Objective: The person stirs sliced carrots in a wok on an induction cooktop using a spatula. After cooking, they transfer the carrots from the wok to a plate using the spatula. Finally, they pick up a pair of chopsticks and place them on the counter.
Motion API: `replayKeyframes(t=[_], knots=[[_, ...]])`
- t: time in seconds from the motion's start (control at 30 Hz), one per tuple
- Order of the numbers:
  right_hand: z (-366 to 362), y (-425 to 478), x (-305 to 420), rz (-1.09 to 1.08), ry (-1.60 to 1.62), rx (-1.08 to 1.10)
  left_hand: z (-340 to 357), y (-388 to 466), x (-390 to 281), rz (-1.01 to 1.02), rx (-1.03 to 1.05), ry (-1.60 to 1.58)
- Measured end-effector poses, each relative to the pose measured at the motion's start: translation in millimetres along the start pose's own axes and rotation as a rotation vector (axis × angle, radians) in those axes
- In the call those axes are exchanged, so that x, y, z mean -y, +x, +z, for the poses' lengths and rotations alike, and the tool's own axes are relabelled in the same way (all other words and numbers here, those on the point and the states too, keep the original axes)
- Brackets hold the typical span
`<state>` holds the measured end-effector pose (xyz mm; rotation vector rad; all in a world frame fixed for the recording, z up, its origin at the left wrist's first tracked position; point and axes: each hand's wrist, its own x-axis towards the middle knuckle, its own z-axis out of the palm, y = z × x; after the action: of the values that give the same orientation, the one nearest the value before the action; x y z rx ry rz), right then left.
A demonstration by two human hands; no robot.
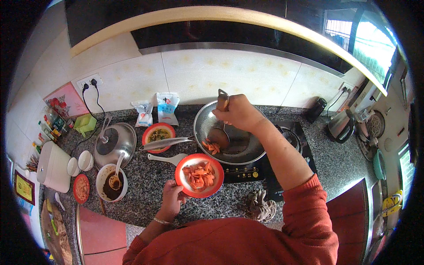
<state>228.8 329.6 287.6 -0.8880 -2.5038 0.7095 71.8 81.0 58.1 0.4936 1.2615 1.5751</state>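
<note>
My left hand [173, 197] grips the lower left rim of a red-rimmed plate [218, 185]. Sliced carrot pieces [199, 175], orange and thin, are heaped on that plate. My right hand [241, 112] is closed around the wooden grip of a metal ladle [218, 137], above the wok. The ladle's bowl is down inside the wok [251, 154], beside a few carrot pieces [212, 146] at its left side. The wok sits on a black cooktop [243, 177], its metal handle pointing left. A white handle [167, 159] reaches out from behind the plate; its other end is hidden.
Left of the wok are a red-rimmed bowl of food [159, 136], a steel lid [114, 142], a white bowl of dark sauce [111, 195] and two seasoning bags [167, 109]. A crumpled cloth [262, 206] lies near the front edge. An electric kettle [341, 126] stands right.
</note>
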Motion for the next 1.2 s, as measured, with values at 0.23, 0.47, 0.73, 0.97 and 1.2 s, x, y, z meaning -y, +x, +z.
replayKeyframes(t=[0.23,0.47,0.73,0.97,1.2], knots=[[-7.1,-1.2,-26.3,0.16,0.309,-0.101,3.8,5.2,-2.1,-0.044,-0.016,-0.001],[5.6,3.8,-19.5,0.033,0.074,-0.165,4.3,9.6,-2.8,-0.072,0.002,-0.027],[5.8,12.0,-14.0,0.049,0.139,-0.1,3.8,13.8,1.5,-0.073,-0.011,-0.021],[0.3,18.7,-28.8,0.123,0.112,-0.151,3.0,17.2,2.1,-0.075,0.022,-0.05],[6.3,19.1,-27.4,0.034,0.05,-0.149,5.1,15.9,-1.1,-0.091,-0.008,-0.016]])
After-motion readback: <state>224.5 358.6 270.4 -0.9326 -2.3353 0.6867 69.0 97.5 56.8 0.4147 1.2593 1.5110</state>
